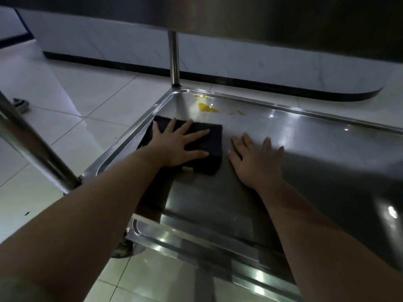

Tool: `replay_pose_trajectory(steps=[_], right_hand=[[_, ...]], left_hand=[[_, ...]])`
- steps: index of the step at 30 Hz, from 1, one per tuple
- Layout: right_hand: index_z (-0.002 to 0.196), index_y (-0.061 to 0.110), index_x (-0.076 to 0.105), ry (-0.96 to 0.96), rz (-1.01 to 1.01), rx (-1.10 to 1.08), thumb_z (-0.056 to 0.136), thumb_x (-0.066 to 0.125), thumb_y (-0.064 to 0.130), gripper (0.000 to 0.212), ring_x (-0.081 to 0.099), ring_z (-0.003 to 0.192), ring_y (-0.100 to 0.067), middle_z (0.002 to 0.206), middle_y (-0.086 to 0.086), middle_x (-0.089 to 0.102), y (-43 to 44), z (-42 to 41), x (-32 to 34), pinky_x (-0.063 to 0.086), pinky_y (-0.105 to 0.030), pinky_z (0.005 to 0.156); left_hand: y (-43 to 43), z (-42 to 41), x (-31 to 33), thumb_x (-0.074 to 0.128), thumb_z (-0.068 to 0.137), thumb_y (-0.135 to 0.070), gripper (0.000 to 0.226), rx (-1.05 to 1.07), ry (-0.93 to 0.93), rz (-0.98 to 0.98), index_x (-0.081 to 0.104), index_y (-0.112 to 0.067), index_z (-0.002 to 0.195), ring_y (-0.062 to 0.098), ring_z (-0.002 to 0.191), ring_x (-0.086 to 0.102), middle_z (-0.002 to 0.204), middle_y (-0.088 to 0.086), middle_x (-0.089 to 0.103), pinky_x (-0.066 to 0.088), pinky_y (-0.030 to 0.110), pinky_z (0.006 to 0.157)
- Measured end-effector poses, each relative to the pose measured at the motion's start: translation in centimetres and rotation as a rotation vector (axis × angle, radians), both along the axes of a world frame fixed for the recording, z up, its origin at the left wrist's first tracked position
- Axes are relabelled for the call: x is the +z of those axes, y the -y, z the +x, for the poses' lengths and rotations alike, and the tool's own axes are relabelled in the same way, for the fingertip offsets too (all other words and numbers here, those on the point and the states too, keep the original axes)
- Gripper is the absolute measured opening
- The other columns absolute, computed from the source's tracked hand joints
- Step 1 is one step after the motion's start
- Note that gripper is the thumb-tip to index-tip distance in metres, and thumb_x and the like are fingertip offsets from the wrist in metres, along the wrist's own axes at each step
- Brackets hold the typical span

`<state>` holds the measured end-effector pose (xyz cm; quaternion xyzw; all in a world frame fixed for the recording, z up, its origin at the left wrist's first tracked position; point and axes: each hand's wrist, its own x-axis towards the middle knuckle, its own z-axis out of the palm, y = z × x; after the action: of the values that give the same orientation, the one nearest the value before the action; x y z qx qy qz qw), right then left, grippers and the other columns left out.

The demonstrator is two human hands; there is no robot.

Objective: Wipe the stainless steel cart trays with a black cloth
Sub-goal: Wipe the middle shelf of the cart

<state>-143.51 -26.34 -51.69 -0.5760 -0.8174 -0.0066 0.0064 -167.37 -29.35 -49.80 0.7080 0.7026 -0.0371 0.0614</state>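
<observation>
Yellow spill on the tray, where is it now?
In the head view, the yellow spill lies in the far left corner of the tray, near the upright post, just beyond the black cloth under the left hand.

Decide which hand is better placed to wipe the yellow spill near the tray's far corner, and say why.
Left. The left hand presses flat on the black cloth, just short of the yellow spill; the right hand rests on bare tray.

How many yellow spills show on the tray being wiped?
2: a larger yellow spill near the tray's far corner, beyond the black cloth, and a fainter smear just right of it. The cloth may hide more.
</observation>
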Motion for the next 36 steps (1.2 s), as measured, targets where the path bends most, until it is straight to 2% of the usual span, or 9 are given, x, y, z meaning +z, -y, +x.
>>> replay_pose_trajectory(steps=[5,9,12,17,20,23,29,32,36], right_hand=[[0.153,0.044,0.008,-0.014,0.025,0.000,0.097,0.011,0.063,0.059,0.006,0.146,-0.043,0.163,0.012,0.005,-0.2,-0.2,-0.4,0.006,-0.069,0.111],[0.153,0.045,0.010,-0.015,0.023,-0.026,0.097,0.012,0.063,0.058,0.008,0.146,-0.041,0.163,0.013,0.007,-0.8,0.1,-0.2,0.008,-0.069,0.111],[0.152,0.046,0.009,-0.033,-0.007,-0.030,0.097,0.014,0.063,0.057,0.008,0.146,-0.041,0.163,0.014,0.007,-1.3,0.2,-0.2,0.009,-0.070,0.111],[0.152,0.046,0.011,-0.044,-0.022,-0.016,0.097,0.014,0.065,0.058,0.011,0.145,-0.041,0.162,0.016,0.008,-1.3,0.3,-0.1,0.011,-0.071,0.110],[0.152,0.045,0.011,-0.032,-0.007,-0.018,0.096,0.014,0.065,0.059,0.014,0.143,-0.042,0.162,0.015,0.010,-1.2,0.3,0.1,0.014,-0.071,0.109],[0.152,0.044,0.009,0.006,0.015,-0.004,0.096,0.011,0.065,0.060,0.014,0.143,-0.043,0.162,0.012,0.009,-0.9,0.2,-0.2,0.015,-0.070,0.109],[0.152,0.043,0.004,0.028,0.043,0.004,0.093,0.004,0.065,0.063,0.010,0.145,-0.043,0.163,0.010,0.006,-0.1,-0.1,-0.8,0.011,-0.069,0.110],[0.152,0.044,0.006,0.007,0.041,0.001,0.093,0.005,0.065,0.063,0.009,0.146,-0.043,0.163,0.011,0.007,-0.2,-0.1,-1.0,0.009,-0.070,0.110],[0.152,0.045,0.006,-0.007,0.037,-0.014,0.095,0.007,0.065,0.060,0.008,0.146,-0.042,0.163,0.012,0.006,-0.6,-0.1,-1.2,0.006,-0.070,0.110]], left_hand=[[-7.4,-0.5,-0.3,0.005,0.062,-0.097,0.081,0.007,-0.021,0.043,-0.004,-0.070,0.139,0.034,0.150,-0.004,0.165,-0.007,0.000,-0.009,0.075,0.107],[-9.2,0.0,-0.2,0.014,0.077,-0.091,0.071,0.013,-0.050,0.054,-0.003,-0.067,0.141,0.037,0.149,-0.004,0.165,-0.005,-0.001,-0.006,0.076,0.107],[-6.3,0.6,-0.1,0.011,0.074,-0.093,0.073,0.002,-0.054,-0.004,-0.010,-0.068,0.139,0.038,0.149,-0.009,0.165,-0.006,-0.006,-0.010,0.077,0.105],[5.3,-1.0,1.0,-0.002,0.052,-0.101,0.079,-0.078,0.026,-0.107,-0.022,-0.077,0.125,0.033,0.147,-0.021,0.162,-0.011,-0.019,-0.016,0.073,0.106],[11.5,-2.1,1.0,-0.001,0.057,-0.099,0.077,-0.043,0.023,-0.104,-0.023,-0.076,0.127,0.033,0.146,-0.026,0.160,-0.012,-0.024,-0.014,0.073,0.107],[12.7,-2.9,0.6,-0.002,0.056,-0.100,0.078,-0.029,0.027,-0.092,-0.022,-0.077,0.127,0.034,0.145,-0.027,0.160,-0.010,-0.025,-0.015,0.073,0.106],[4.4,-3.5,-0.3,0.004,0.059,-0.100,0.071,-0.030,0.033,0.016,-0.018,-0.081,0.124,0.032,0.149,-0.014,0.164,-0.011,-0.011,-0.012,0.073,0.106],[-2.1,-3.7,-0.3,0.004,0.058,-0.100,0.077,-0.018,0.008,0.031,-0.011,-0.077,0.131,0.033,0.150,-0.008,0.165,-0.009,-0.004,-0.012,0.074,0.105],[-8.2,-3.1,-0.1,0.013,0.072,-0.094,0.072,0.040,-0.022,0.053,-0.003,-0.071,0.138,0.037,0.149,-0.003,0.165,-0.005,0.001,-0.012,0.075,0.103]])
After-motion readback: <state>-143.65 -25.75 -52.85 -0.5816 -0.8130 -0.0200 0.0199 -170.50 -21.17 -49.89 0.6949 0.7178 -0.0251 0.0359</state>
